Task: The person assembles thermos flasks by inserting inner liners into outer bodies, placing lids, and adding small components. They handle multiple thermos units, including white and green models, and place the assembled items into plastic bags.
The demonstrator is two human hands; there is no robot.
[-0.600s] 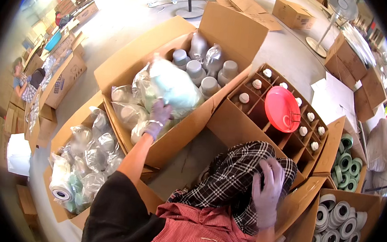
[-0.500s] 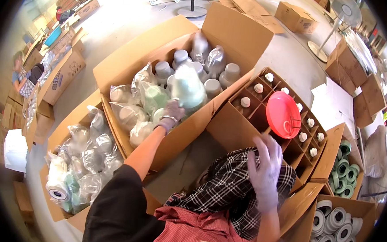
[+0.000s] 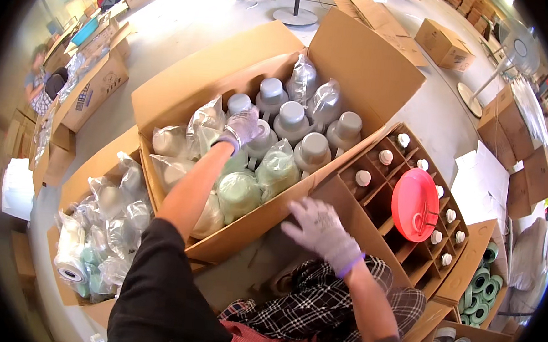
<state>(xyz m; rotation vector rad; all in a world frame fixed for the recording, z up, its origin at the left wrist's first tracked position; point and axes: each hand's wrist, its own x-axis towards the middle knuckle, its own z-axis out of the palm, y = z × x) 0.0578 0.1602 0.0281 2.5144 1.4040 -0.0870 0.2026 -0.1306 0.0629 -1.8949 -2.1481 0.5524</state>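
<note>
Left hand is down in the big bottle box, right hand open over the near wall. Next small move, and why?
Probably close the left hand on the grey-capped bottle under it and lift straight up. The hand rests on that cap without a visible grip, and bagged bottles crowd it. The right hand hovers spread by the box wall, free to steady it.

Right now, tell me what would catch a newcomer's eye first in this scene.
The big open cardboard box at centre, packed with grey-capped bottles and pale green bagged bottles, draws the eye first; the gloved left hand reaches into it. To its right, a bright red disc lies on a divided box of white-capped bottles, while the gloved right hand hovers, fingers spread, near the big box's front edge.
</note>
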